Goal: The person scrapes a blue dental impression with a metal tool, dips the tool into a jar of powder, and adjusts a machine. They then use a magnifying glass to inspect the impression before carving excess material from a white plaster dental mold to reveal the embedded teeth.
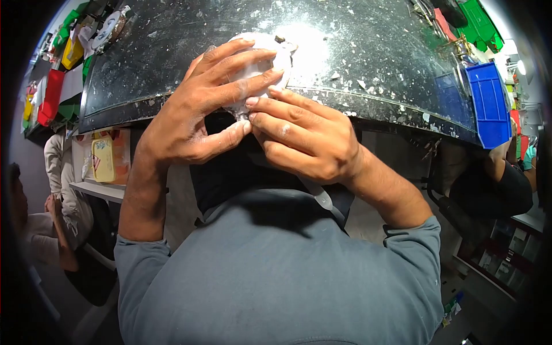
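Note:
Near the front edge of the black table [190, 34], a white rounded object [253, 70] is largely covered by fingers, so its full shape is hidden. My left hand [204, 103] is wrapped over its top and left side, with the thumb at its lower edge. My right hand [310, 132] lies against its lower right side, fingers pressed together near my left thumb. Whether a small part sits between the right fingertips cannot be made out. A pale tool-like handle [322, 198] shows below my right hand.
White flakes and crumbs [362, 85] are scattered over the tabletop. A blue bin [489, 103] stands at the right edge, a green bin [480, 26] behind it. Red bin [52, 98] and a yellow lid [103, 160] are at left. People sit on both sides.

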Available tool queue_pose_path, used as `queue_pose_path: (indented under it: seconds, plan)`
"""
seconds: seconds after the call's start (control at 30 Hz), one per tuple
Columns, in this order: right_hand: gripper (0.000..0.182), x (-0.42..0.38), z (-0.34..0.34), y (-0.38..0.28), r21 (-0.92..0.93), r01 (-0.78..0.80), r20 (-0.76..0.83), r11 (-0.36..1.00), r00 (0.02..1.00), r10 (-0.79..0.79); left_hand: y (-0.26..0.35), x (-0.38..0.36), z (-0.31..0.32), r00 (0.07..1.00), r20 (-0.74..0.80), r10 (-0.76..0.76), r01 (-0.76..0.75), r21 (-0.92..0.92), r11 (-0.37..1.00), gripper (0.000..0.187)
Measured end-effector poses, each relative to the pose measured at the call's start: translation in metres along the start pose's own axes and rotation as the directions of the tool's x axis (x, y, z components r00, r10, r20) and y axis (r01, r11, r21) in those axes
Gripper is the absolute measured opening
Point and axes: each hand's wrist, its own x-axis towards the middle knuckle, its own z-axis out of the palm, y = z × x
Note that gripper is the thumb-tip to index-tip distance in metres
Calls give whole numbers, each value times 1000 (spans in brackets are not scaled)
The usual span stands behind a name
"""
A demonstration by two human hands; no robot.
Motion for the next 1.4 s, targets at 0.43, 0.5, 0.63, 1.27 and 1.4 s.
queue_pose_path:
  seconds: [0.43, 0.5, 0.63, 1.27, 1.4]
  plan:
    - [8, -5, -6, 15, 329, -131, 8, 935, 991, 136, -2, 1, 2, 1000, -24, -15, 13, -44, 999, 77]
    - [8, -5, -6, 15, 310, -121, 15, 943, 992, 123, -2, 1, 2, 1000, -21, -13, 12, -38, 999, 77]
    - [10, -10, 2, 15, 243, -17, -18, 970, 1000, 22, 1, 1, 2, 1000, -16, -14, 14, -1, 1000, 78]
    - [12, -5, -3, 19, 286, -73, -14, 955, 997, 81, 1, 0, 10, 994, -105, -31, 30, -5, 1000, 77]
    - [14, -5, 2, 19, 285, -84, -42, 955, 994, 100, -1, 1, 10, 996, -93, -15, 14, -14, 1000, 77]
